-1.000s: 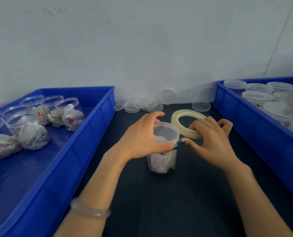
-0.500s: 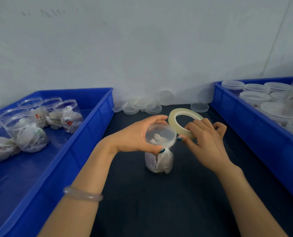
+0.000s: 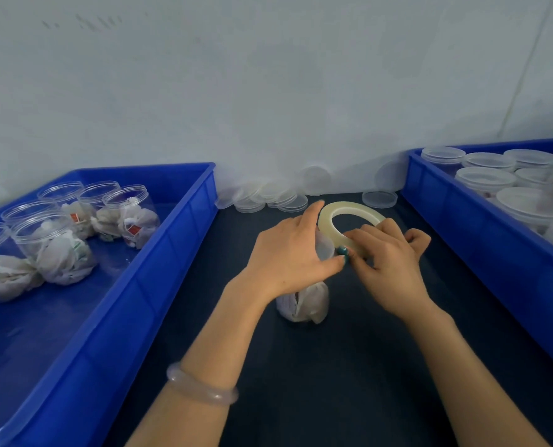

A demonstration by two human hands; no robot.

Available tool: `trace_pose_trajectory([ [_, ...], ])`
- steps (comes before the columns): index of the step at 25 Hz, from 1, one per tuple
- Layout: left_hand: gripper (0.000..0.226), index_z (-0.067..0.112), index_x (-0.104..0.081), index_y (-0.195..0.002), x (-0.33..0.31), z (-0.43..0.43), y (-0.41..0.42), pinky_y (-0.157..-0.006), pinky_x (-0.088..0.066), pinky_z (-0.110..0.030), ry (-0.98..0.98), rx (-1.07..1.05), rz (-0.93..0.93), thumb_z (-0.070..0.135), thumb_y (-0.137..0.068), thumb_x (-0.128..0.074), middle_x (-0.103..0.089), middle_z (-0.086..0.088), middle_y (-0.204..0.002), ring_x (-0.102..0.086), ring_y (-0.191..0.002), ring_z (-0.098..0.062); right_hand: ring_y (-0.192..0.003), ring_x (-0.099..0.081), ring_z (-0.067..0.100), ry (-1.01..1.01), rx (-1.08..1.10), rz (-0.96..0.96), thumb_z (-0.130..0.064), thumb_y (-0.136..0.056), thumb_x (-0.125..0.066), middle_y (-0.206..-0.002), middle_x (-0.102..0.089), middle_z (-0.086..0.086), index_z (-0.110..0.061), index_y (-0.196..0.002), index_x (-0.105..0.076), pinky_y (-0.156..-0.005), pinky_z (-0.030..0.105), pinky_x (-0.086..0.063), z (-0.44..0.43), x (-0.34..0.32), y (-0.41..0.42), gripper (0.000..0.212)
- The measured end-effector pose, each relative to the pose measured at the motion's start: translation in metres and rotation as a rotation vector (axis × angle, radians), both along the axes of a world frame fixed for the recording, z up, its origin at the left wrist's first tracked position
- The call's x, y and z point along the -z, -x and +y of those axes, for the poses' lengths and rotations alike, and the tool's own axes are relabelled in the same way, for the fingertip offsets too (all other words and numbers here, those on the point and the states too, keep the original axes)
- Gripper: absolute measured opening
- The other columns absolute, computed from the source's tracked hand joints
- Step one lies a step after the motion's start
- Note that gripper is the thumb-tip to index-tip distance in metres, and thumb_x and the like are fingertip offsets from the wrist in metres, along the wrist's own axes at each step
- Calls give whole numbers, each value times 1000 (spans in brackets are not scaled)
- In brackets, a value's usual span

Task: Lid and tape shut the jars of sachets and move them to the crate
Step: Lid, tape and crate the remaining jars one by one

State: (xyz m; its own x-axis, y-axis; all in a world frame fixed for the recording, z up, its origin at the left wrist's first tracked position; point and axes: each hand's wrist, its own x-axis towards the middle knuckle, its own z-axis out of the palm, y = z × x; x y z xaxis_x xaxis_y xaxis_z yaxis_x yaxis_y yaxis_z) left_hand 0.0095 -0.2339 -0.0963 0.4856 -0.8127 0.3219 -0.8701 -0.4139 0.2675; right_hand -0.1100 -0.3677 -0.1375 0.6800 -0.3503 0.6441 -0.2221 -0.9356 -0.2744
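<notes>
A clear jar of white sachets (image 3: 304, 303) stands on the dark table between my arms. My left hand (image 3: 289, 253) grips its lidded top and hides most of the lid. My right hand (image 3: 386, 258) holds a pale yellow roll of tape (image 3: 333, 221) right beside the jar's top, fingers curled round the ring's near edge. The thumbs of both hands meet at the jar's rim. A blue crate (image 3: 494, 240) on the right holds several lidded jars (image 3: 483, 177).
A blue crate on the left (image 3: 159, 262) holds several open jars of sachets (image 3: 55, 250). Loose clear lids (image 3: 268, 196) lie against the white wall at the back, one more lid (image 3: 379, 199) near the right crate.
My left hand has turned over the jar's top and now covers the lid. The tape roll and my right hand have moved in against the jar's rim.
</notes>
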Motion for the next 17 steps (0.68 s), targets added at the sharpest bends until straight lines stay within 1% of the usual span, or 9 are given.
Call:
trace_pose_trajectory([
  [2, 92, 26, -12, -157, 0, -1, 2, -85, -41, -34, 20, -7, -28, 62, -85, -58, -56, 7, -135, -52, -123, -18, -85, -37, 9, -10, 69, -7, -34, -93, -44, -79, -54, -16, -29, -94, -65, -75, 34, -12, 7, 2, -4, 22],
  [5, 91, 22, -13, -157, 0, -4, 3, -86, -43, -35, 33, -17, -36, 57, -85, -57, -57, 4, -135, -53, -123, -20, -87, -37, 11, -32, 187, 1, -27, -99, -49, -78, -52, -13, -29, -89, -60, -73, 34, -10, 13, 4, -12, 15],
  [11, 88, 19, -18, -155, -2, -9, 6, -92, -45, -39, 42, -62, -31, 56, -85, -57, -57, 1, -137, -53, -124, -22, -86, -35, 14, -23, 374, -13, -29, -97, -43, -72, -47, -11, -27, -76, -50, -71, 33, -8, 20, 7, -26, 22],
  [13, 87, 20, -21, -154, -3, -7, 10, -92, -45, -38, 31, -37, -26, 56, -83, -58, -58, 2, -133, -54, -122, -21, -90, -40, 17, -78, 445, 29, -33, -98, -38, -77, -51, -9, -25, -79, -53, -75, 36, -15, 11, 9, -35, 25],
  [15, 87, 25, -25, -150, 4, -1, 26, -86, -44, -36, 53, 18, 5, 59, -75, -55, -61, 9, -124, -57, -114, -17, -100, -46, 24, -222, 548, 163, -35, -101, -33, -85, -55, -2, -20, -86, -60, -84, 42, -26, -14, 0, -36, 34],
  [16, 83, 28, -30, -146, 5, 1, 31, -82, -43, -34, 56, 23, 14, 59, -73, -54, -61, 12, -120, -57, -111, -14, -100, -47, 25, -266, 514, 180, -36, -101, -31, -82, -54, -3, -20, -83, -61, -84, 43, -26, -23, -5, -35, 38],
  [17, 73, 30, -37, -140, 4, 1, 32, -78, -41, -33, 56, 20, 11, 58, -75, -54, -61, 14, -118, -56, -109, -12, -95, -47, 24, -253, 440, 143, -37, -100, -30, -75, -50, -6, -22, -76, -58, -81, 42, -24, -27, -4, -34, 40],
])
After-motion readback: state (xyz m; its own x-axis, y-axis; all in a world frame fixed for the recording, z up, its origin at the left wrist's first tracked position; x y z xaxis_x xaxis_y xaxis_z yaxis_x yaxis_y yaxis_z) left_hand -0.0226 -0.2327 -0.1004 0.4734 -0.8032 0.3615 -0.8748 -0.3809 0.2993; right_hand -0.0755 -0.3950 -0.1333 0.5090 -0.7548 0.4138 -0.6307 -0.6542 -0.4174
